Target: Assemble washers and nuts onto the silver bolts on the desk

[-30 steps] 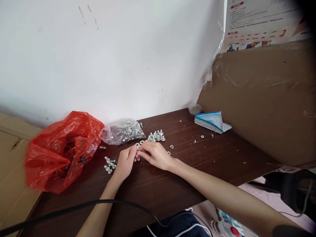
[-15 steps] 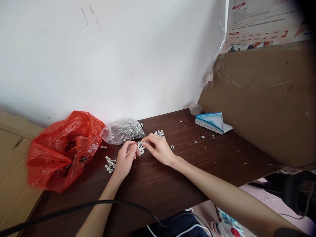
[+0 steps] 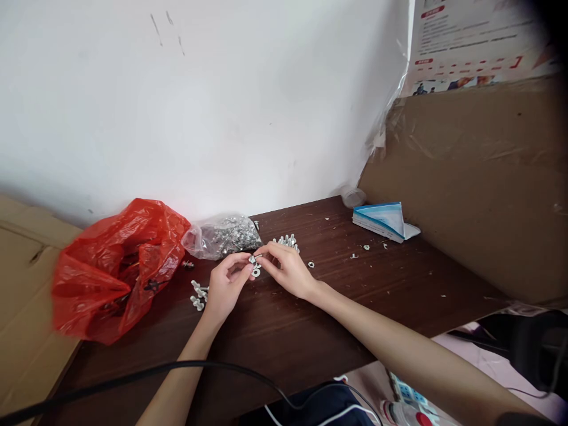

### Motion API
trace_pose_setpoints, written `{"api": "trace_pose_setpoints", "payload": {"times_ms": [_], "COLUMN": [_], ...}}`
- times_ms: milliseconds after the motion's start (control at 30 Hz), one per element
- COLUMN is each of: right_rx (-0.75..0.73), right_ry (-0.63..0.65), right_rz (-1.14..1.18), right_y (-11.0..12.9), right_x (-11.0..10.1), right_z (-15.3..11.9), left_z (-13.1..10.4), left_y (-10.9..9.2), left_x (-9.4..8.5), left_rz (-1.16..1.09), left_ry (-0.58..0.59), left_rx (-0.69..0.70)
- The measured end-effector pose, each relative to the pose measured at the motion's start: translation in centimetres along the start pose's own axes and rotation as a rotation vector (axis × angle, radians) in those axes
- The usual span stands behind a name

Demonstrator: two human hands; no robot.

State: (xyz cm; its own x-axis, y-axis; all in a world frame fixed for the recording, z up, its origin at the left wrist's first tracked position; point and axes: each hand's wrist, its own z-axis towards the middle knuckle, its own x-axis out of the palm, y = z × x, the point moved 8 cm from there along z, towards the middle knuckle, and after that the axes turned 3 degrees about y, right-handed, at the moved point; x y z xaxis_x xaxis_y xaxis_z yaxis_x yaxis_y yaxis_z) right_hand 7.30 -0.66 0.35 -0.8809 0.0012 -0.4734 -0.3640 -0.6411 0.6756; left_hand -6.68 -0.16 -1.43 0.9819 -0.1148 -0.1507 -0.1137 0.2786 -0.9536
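Observation:
My left hand (image 3: 225, 284) is closed, its thumb and fingertips pinching a small metal bolt (image 3: 252, 259) just above the table. From the other side my right hand (image 3: 288, 269) meets it in a pinch, with a thin metal edge, perhaps a washer, showing at its fingertips. Right below the fingers lie flat washers (image 3: 256, 273). Left of my left hand is a small pile of bolts (image 3: 197, 303). Several more bolts (image 3: 290, 241) stand behind my right hand, partly covered by it.
A clear bag of small metal hardware (image 3: 231, 234) sits by the wall, beside an open red plastic bag (image 3: 95, 260). A folded blue-and-white paper piece (image 3: 379, 219) and a lone nut or washer (image 3: 311, 264) lie to the right. A black cable (image 3: 146, 370) crosses in front.
My left fingertips have moved right and closed on the bolt beside my right fingertips. The view has shifted slightly; the other things stay in place.

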Motion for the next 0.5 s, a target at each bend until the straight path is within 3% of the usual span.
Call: {"api": "trace_pose_setpoints", "payload": {"times_ms": [333,500], "right_rx": [-0.027,-0.04], "right_ry": [0.056,0.152], "right_rz": [0.008,0.008], "right_y": [0.13,0.32], "right_x": [0.26,0.92], "right_z": [0.19,-0.03], "left_z": [0.0,-0.13], "left_y": [-0.55,-0.87], "left_x": [-0.44,-0.44], "left_rz": [0.029,0.066], "left_ry": [-0.047,-0.057], "left_rx": [0.055,0.054]}}
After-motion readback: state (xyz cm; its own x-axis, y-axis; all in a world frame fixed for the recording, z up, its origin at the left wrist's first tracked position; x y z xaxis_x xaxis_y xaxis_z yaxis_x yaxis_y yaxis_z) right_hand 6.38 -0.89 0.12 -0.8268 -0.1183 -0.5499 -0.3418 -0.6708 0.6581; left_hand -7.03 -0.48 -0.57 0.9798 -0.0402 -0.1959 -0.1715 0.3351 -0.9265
